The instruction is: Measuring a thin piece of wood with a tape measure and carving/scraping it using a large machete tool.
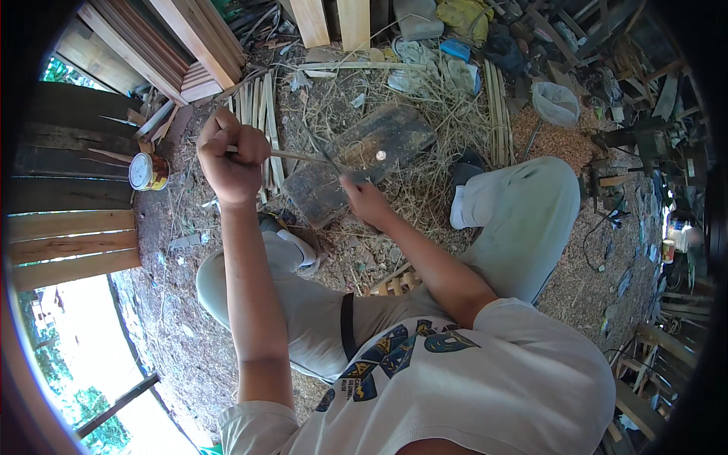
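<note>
My left hand (231, 155) is closed in a fist around one end of a thin wooden strip (296, 156), which reaches across to the right. My right hand (365, 203) is wrapped round what looks like a knife, its narrow dark blade (324, 152) slanting up and left. Blade and strip cross just beyond the right fingers; whether they touch, I cannot tell. The handle is mostly hidden by the right hand. Beneath both lies a dark, worn wooden plank (406, 130) on the ground between my feet, with a small bright spot on it.
Thin strips (270, 129) lie left of the plank, and another bundle (497, 114) lies right. Shavings and fibres litter the ground around it. A paint can (149, 172) stands by the left plank wall. Boards lean at the back left; a pale plastic bag (556, 103) sits on sawdust at right.
</note>
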The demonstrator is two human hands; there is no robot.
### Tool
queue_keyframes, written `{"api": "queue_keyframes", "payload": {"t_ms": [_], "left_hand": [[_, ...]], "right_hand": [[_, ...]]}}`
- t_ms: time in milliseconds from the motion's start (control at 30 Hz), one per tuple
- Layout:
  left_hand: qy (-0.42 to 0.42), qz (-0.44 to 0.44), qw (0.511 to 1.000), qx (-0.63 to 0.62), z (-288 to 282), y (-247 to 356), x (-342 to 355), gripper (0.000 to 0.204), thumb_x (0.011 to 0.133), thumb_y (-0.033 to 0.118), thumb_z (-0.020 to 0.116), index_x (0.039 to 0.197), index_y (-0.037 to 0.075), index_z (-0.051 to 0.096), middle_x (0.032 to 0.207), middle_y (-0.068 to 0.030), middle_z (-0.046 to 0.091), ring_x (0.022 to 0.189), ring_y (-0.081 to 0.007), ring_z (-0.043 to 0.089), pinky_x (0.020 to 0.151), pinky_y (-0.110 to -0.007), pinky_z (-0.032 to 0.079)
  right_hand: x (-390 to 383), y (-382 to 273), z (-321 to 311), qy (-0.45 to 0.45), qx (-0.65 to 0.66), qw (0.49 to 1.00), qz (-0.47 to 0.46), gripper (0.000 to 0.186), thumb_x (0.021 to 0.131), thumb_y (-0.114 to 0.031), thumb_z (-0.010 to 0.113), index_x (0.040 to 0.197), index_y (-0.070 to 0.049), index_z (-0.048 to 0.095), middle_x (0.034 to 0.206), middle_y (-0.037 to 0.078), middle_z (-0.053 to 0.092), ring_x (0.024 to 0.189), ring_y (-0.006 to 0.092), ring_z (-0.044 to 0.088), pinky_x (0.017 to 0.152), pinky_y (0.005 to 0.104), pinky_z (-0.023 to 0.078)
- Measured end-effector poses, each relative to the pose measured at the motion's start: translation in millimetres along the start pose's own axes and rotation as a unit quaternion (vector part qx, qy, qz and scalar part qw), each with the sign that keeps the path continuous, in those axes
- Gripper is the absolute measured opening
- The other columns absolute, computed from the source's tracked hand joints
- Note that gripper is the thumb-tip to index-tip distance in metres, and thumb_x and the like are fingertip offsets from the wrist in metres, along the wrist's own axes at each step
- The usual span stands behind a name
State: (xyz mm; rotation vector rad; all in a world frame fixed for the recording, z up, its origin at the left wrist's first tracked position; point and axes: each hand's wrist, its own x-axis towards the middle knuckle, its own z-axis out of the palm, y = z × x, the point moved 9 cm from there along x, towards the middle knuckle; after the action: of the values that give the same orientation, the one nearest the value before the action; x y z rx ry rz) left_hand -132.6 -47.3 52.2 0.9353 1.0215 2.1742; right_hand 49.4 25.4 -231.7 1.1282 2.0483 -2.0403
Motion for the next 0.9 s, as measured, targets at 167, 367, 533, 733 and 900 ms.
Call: {"api": "queue_keyframes", "payload": {"t_ms": [167, 367, 533, 733, 900], "left_hand": [[-0.002, 0.020, 1.000, 0.021, -4, 4, -7, 0.030, 0.098, 0.031, 0.046, 0.077, 0.014, 0.033, 0.049, 0.0030, 0.025, 0.042, -0.0113, 0.022, 0.042, -0.032, 0.020], [0.012, 0.043, 0.999, -0.013, -2, 6, -5, 0.026, 0.094, 0.025, 0.048, 0.076, 0.013, 0.034, 0.049, 0.0039, 0.024, 0.041, -0.0101, 0.021, 0.040, -0.032, 0.018], [-0.023, 0.044, 0.998, 0.032, -6, 7, -8, 0.049, 0.104, 0.051, 0.050, 0.079, 0.013, 0.034, 0.050, 0.0049, 0.025, 0.042, -0.0098, 0.022, 0.042, -0.031, 0.020], [-0.067, 0.020, 0.998, 0.004, -9, 9, -6, 0.054, 0.103, 0.058, 0.053, 0.080, 0.013, 0.033, 0.050, 0.0053, 0.025, 0.042, -0.0096, 0.023, 0.043, -0.031, 0.020], [-0.087, 0.033, 0.995, -0.020, -2, 10, -13, 0.045, 0.103, 0.046, 0.053, 0.080, 0.013, 0.033, 0.050, 0.0047, 0.026, 0.042, -0.0099, 0.022, 0.043, -0.031, 0.019]], "right_hand": [[-18, -67, 27, -0.036, 0.030, 0.989, -0.143, 0.071, 0.103, -0.065, 0.048, 0.069, -0.003, 0.053, 0.060, 0.004, 0.049, 0.061, 0.0169, 0.048, 0.062, 0.0385, 0.042], [24, 177, -19, -0.034, -0.069, 0.984, 0.162, 0.077, 0.103, -0.072, 0.039, 0.057, -0.011, 0.042, 0.051, 0.004, 0.045, 0.041, 0.0188, 0.046, 0.045, 0.0415, 0.042], [18, 167, -11, -0.044, -0.109, 0.979, 0.164, 0.084, 0.102, -0.076, 0.032, 0.050, -0.012, 0.046, 0.045, 0.008, 0.043, 0.038, 0.0236, 0.045, 0.047, 0.0456, 0.045], [13, 79, 16, -0.023, 0.104, 0.988, 0.114, 0.079, 0.104, -0.069, 0.041, 0.060, -0.004, 0.050, 0.049, 0.006, 0.042, 0.044, 0.0215, 0.047, 0.051, 0.0451, 0.042], [5, -20, 34, -0.023, 0.052, 0.994, -0.097, 0.077, 0.103, -0.068, 0.043, 0.068, -0.001, 0.055, 0.056, 0.006, 0.045, 0.056, 0.0204, 0.049, 0.060, 0.0431, 0.041]]}}
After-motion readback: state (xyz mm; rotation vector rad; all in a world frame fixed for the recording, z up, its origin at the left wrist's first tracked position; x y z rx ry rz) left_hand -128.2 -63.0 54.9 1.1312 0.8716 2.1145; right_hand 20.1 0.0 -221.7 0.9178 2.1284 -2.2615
